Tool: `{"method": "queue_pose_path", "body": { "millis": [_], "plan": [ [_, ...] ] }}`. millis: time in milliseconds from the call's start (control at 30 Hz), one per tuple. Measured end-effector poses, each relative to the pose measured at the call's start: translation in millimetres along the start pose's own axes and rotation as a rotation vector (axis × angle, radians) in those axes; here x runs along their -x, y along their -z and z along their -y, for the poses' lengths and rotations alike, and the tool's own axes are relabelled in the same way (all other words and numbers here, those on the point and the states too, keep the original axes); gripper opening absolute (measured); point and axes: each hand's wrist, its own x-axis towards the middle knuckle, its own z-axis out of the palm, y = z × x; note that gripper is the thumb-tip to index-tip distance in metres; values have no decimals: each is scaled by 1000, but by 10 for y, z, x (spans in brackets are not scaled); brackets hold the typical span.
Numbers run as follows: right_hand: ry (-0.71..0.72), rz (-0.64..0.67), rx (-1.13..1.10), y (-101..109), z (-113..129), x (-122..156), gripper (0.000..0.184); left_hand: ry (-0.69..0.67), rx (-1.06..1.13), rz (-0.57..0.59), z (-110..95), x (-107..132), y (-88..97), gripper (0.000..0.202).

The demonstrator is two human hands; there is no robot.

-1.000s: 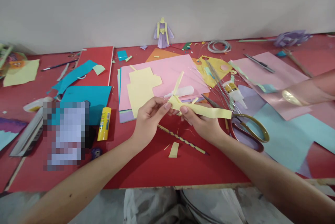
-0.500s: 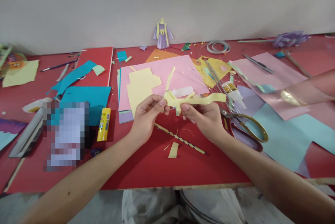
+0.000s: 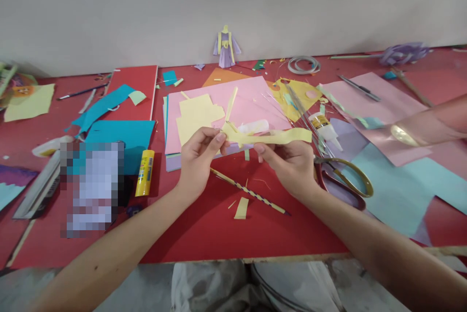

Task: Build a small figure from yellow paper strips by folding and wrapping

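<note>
Between my hands is a pale yellow paper strip (image 3: 288, 136), joined or crossed at its left with narrower yellow pieces, one of which sticks up. My left hand (image 3: 199, 156) pinches the left part between thumb and fingers. My right hand (image 3: 290, 163) has its thumb against the underside of the strip and its fingers curled behind, partly hidden by the paper. Below the hands lies a yellow-and-blue patterned pencil (image 3: 251, 192), beside a small yellow paper scrap (image 3: 241, 209). Right of my right hand are scissors (image 3: 352, 178) with yellow and dark red handles.
A glue stick (image 3: 145, 173) stands left of my left hand. Pink paper (image 3: 233, 93) and yellow cut paper (image 3: 197, 115) lie behind. A glue bottle (image 3: 324, 129) is at right, near another person's forearm (image 3: 430, 122). A purple-and-yellow paper figure (image 3: 226, 48) leans at the wall.
My left hand has shifted slightly left and up with the yellow paper, and the hands are a little further apart. The upright piece leans further left.
</note>
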Motion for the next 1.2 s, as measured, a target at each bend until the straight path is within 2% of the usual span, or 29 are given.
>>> {"method": "queue_pose_path", "body": {
  "millis": [100,200,300,500,600,800,1200],
  "plan": [
    [34,-20,29,11,-8,7,23,-61,-128,5,-35,-10,12,7],
    [111,-61,-4,20,-25,8,9,-63,-217,11,-67,-3,6,10],
    [187,-85,43,36,-33,-13,7,-44,-227,2,-62,-1,-1,11],
    [529,59,86,47,-27,-46,10,-49,-228,-10,-22,-23,-2,12],
    [616,137,88,28,-34,-39,11,-71,-285,-17,-26,-25,1,13],
    [616,167,78,29,-37,-39,13,-89,-305,-43,-35,-23,1,13],
    [646,253,60,-16,-60,-24,12,-90,-337,10,-24,5,10,14]
  ]
}}
